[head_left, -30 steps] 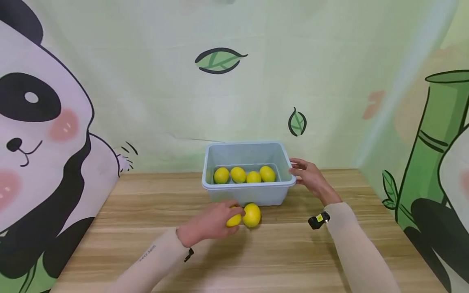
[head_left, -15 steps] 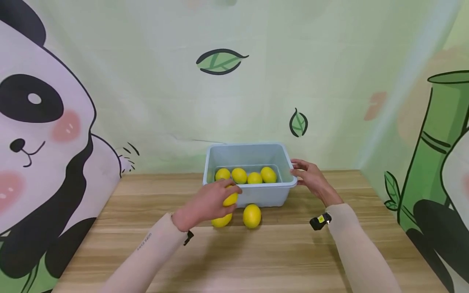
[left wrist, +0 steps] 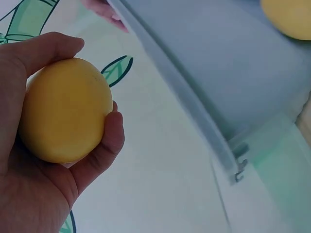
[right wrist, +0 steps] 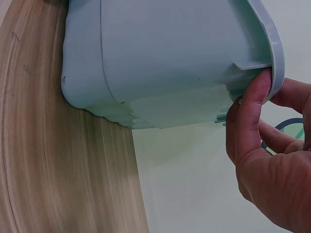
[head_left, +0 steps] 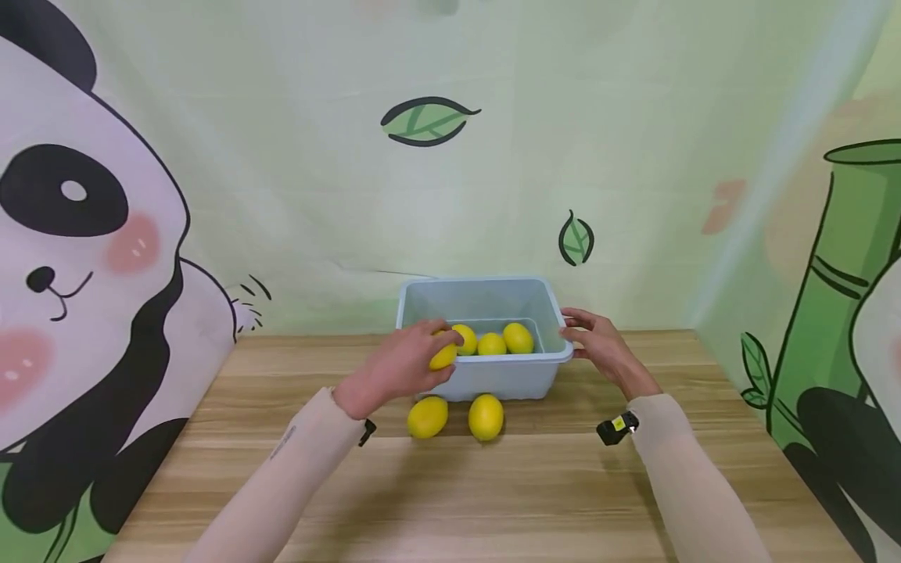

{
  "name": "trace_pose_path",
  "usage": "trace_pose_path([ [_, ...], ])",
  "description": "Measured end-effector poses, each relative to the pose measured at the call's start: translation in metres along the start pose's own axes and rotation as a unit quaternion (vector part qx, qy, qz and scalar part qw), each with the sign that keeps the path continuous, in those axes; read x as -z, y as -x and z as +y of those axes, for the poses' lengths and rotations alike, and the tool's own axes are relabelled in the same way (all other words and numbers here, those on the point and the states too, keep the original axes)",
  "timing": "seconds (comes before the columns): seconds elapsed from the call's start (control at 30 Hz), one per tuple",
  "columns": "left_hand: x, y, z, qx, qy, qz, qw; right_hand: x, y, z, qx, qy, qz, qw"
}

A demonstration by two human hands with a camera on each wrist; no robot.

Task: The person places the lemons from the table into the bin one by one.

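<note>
A yellow lemon (left wrist: 68, 110) is gripped in my left hand (head_left: 397, 361), fingers and thumb curled round it. In the head view this hand is at the front left rim of a light blue plastic bin (head_left: 507, 377), in front of part of it. Inside the bin several lemons show, among them one at the right (head_left: 518, 338); my left hand hides its left part. My right hand (right wrist: 274, 150) pinches the bin's right rim between thumb and fingers. Two more lemons lie on the table before the bin, a left one (head_left: 427, 417) and a right one (head_left: 486, 417).
The bin stands on a wood-grain table (head_left: 450, 500), close to its back edge. Behind it hangs a pale green backdrop (head_left: 303, 180) printed with pandas, leaves and bamboo. Each wrist wears a small black camera, seen on the right wrist (head_left: 616, 428).
My left hand has lifted a lemon from the table and carried it up to the bin's rim, uncovering another lemon on the table. The right hand keeps its hold on the bin.
</note>
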State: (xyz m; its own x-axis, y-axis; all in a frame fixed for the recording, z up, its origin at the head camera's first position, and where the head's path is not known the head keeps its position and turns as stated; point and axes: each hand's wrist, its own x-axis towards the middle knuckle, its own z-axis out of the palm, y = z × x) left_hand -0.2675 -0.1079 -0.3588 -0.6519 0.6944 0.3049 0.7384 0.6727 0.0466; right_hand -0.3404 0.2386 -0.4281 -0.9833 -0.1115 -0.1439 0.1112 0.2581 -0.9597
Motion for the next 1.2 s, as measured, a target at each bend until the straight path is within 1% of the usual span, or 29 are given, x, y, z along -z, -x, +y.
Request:
trace_pose_path([
  [0.1, 0.004, -0.006, 0.000, 0.001, 0.006, 0.002, 1.0000, 0.001, 0.000, 0.001, 0.000, 0.002, -0.002, 1.0000],
  [0.3, 0.012, -0.022, -0.002, 0.023, 0.022, -0.004, 0.9995, 0.000, 0.000, 0.000, -0.009, 0.003, 0.004, 1.0000],
  [0.47, 0.019, -0.035, -0.004, 0.029, 0.029, -0.005, 0.9991, 0.000, 0.000, -0.001, -0.018, -0.001, 0.009, 0.9998],
  [0.6, 0.025, -0.043, -0.007, 0.034, 0.030, -0.010, 0.9989, 0.000, -0.001, -0.001, -0.016, -0.001, 0.006, 0.9999],
  [0.73, 0.029, -0.049, -0.010, 0.047, 0.029, -0.020, 0.9983, -0.001, 0.000, -0.002, -0.015, 0.002, 0.007, 0.9999],
  [0.9, 0.033, -0.057, -0.014, 0.060, 0.030, -0.031, 0.9972, -0.001, 0.002, -0.004, -0.012, 0.005, 0.003, 0.9999],
  [1.2, 0.033, -0.073, -0.026, 0.084, 0.032, -0.057, 0.9943, 0.000, 0.002, -0.004, -0.012, 0.006, 0.002, 0.9999],
])
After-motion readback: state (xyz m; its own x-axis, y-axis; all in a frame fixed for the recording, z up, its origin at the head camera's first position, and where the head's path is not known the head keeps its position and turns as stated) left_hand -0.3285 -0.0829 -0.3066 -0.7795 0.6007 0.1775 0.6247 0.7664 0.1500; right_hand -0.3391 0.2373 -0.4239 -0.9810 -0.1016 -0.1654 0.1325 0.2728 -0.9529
